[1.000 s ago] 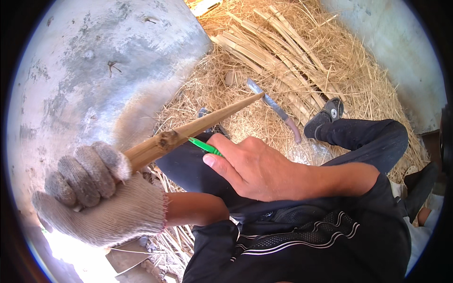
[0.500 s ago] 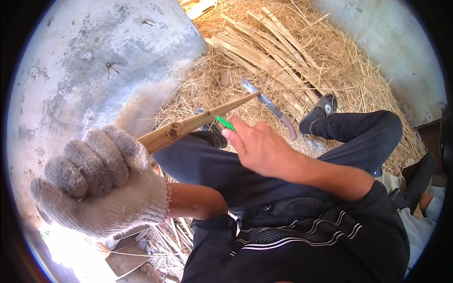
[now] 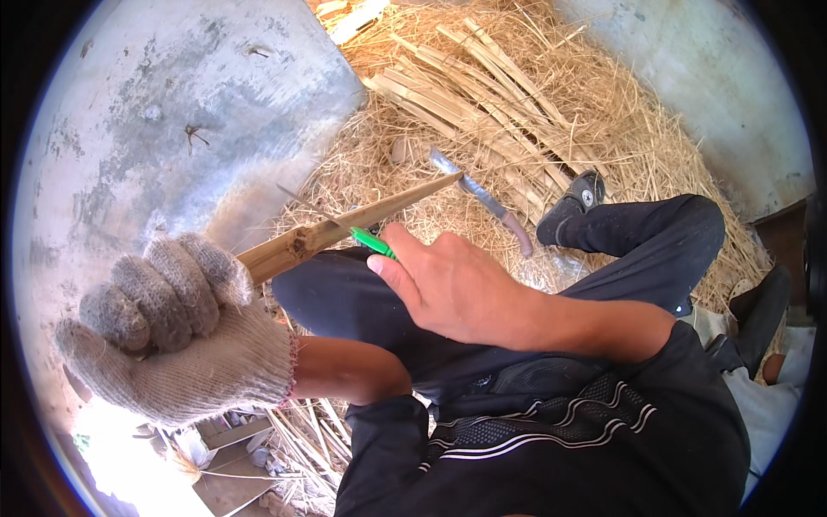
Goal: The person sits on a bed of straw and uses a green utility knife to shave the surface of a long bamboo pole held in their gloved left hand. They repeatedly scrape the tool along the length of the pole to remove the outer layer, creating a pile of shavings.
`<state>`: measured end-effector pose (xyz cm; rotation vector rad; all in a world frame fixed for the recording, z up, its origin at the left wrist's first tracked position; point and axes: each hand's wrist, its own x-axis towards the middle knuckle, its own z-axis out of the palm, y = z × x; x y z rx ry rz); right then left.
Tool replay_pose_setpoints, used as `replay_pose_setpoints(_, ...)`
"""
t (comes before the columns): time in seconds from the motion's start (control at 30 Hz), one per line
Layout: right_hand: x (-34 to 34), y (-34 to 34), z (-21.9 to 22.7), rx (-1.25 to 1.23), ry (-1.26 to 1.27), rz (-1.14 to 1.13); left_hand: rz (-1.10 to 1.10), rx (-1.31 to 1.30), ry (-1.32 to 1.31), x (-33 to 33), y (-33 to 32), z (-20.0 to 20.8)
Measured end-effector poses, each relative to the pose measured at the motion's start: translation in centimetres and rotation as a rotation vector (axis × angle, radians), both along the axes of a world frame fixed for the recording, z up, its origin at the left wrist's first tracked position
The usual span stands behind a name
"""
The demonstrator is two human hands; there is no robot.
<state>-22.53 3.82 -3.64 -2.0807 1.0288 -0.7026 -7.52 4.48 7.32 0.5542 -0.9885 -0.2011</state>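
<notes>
My left hand (image 3: 177, 323), in a grey knitted glove, is wrapped round the thick end of a tapered bamboo strip (image 3: 332, 231). Its pointed end reaches up and to the right, and a dark node marks it near the glove. My bare right hand (image 3: 461, 289) grips a small knife by its green handle (image 3: 372, 242). The thin blade (image 3: 310, 205) crosses the strip just beyond the node and sticks out past its far edge. Whether the edge bites into the bamboo I cannot tell.
A large knife (image 3: 487, 196) with a brown handle lies on shavings (image 3: 650, 142) beyond my crossed legs. Several split bamboo strips (image 3: 482, 95) are piled behind it. A stained pale wall (image 3: 172, 121) stands at left, and more loose strips (image 3: 310, 444) lie at lower left.
My right hand has moved left along the strip, bringing the knife from near the tip towards the node. The blade now shows across the strip. My left hand keeps its hold.
</notes>
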Motion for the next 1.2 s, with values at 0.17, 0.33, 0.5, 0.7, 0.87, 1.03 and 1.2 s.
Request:
replay_pose_setpoints(0.17, -0.8, -3.3, -4.6, -0.103, 0.117, -0.148, 0.084, 0.006, 0.036, -0.7, -0.3, 0.0)
replay_pose_setpoints(0.33, -0.1, -1.3, -2.2, -0.061, 0.039, -0.041, 0.131, -0.011, 0.004, -0.6, -0.4, -0.2)
replay_pose_setpoints(0.5, -0.9, -4.0, -6.4, -0.042, 0.152, -0.124, 0.049, 0.006, 0.046, 0.3, -0.5, -0.1)
replay_pose_setpoints(0.7, 0.1, -3.2, -6.0, 0.054, 0.146, -0.074, 0.456, 0.039, 0.096, -0.9, -0.7, 0.0)
replay_pose_setpoints(0.87, -3.1, -6.6, -11.4, 0.248, 0.29, -0.209, 0.118, -0.013, 0.008, -0.6, -0.5, -0.2)
replay_pose_setpoints(1.03, -1.9, -3.8, -7.8, 0.014, -0.003, -0.09, 0.518, 0.035, 0.061, -0.3, -0.6, -0.6)
replay_pose_setpoints(1.2, -2.0, -4.6, -9.5, 0.112, 0.052, -0.151, 0.201, -0.03, -0.024, 1.4, 0.0, -1.0)
